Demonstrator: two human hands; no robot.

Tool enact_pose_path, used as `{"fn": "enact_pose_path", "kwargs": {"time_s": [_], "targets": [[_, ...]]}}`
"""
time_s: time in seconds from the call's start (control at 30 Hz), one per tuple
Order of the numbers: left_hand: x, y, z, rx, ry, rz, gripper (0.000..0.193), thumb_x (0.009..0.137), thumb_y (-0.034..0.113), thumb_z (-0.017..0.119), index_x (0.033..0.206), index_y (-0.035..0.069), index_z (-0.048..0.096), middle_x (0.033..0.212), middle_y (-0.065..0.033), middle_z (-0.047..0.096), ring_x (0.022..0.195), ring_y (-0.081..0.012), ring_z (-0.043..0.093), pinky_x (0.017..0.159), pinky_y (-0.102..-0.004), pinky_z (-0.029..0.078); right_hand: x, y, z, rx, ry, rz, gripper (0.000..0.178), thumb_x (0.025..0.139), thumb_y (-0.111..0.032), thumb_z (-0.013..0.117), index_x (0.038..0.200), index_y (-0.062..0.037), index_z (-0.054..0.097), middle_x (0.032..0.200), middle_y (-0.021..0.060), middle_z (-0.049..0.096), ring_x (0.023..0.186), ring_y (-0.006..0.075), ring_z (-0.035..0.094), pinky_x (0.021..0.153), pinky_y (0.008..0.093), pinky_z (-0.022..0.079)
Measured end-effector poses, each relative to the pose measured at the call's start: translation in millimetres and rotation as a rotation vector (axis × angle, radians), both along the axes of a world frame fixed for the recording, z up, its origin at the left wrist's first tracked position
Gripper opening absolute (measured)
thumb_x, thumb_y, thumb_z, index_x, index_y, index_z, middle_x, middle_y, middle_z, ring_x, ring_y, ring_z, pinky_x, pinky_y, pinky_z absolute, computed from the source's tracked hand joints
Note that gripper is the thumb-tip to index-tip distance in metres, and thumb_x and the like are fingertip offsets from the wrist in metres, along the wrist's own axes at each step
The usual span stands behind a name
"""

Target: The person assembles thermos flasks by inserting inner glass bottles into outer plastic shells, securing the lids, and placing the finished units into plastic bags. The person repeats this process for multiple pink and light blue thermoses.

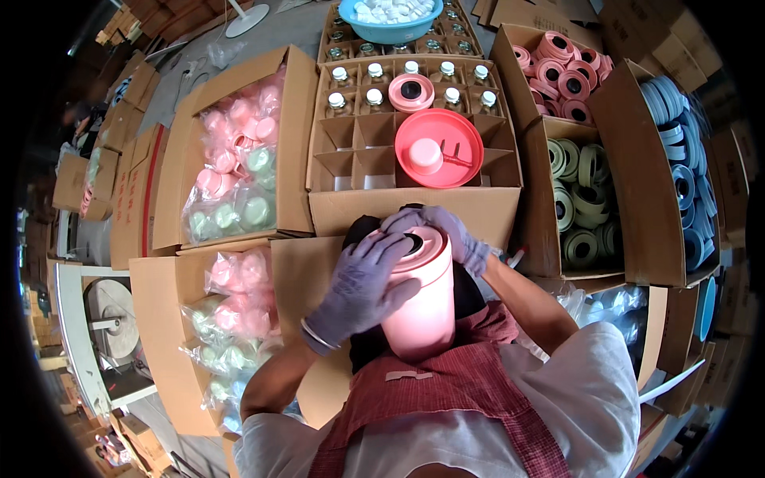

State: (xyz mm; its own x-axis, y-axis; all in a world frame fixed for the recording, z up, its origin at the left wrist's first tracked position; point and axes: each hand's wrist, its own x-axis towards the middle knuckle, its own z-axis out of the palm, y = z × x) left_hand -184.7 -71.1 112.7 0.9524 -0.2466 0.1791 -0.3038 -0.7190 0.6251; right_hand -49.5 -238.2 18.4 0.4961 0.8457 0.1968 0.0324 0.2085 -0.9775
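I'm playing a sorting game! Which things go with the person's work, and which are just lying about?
Goes with the work:
pink cylindrical container
pink lid on its top
probably the boxed pink ring lids, which look alike

Seemingly just lying about:
white round stand base on the floor
boxed blue rings, another colour

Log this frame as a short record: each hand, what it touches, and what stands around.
Left hand: gloved, fingers over the pink canister's top, thumb against its side
Right hand: gloved, on the far right part of that top; thumb not clearly visible
Ahead: divided carton with white-capped bottles; a pink ring and red dish rest on it
On the dish: pink cup
Beyond: blue basin of white pieces
Left: bagged pink and green pieces in cartons
Right: boxes of pink rings, green rings, blue rings
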Motion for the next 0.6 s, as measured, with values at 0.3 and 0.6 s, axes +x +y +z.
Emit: {"fn": "enact_pose_path", "kwargs": {"time_s": [0.3, 0.6], "targets": [[12, 35, -100, -0.687, 0.215, 0.195, 0.042, 0.102, 0.019, 0.04, 0.138, -0.001, 0.048, 0.139, -0.0143, 0.052, 0.13, -0.0225, 0.048, 0.114, -0.0354, 0.033, -52, -40, 72, -0.034, -0.674, -0.323, 0.041, 0.089, -0.021, 0.057, 0.126, -0.0035, 0.059, 0.116, 0.0164, 0.062, 0.105, 0.032, 0.058, 0.095, 0.0404, 0.046], [-55, -68, -138, -0.792, 0.538, 0.47, 0.051, 0.094, 0.02, 0.064, 0.136, -0.003, 0.047, 0.13, -0.013, 0.058, 0.12, -0.0215, 0.055, 0.104, -0.0338, 0.043, -48, -167, 87, -0.659, -0.298, -0.476, 0.034, 0.092, -0.027, 0.058, 0.113, -0.002, 0.067, 0.073, 0.0114, 0.063, 0.064, 0.0311, 0.062, 0.064, 0.0371, 0.052]]}}
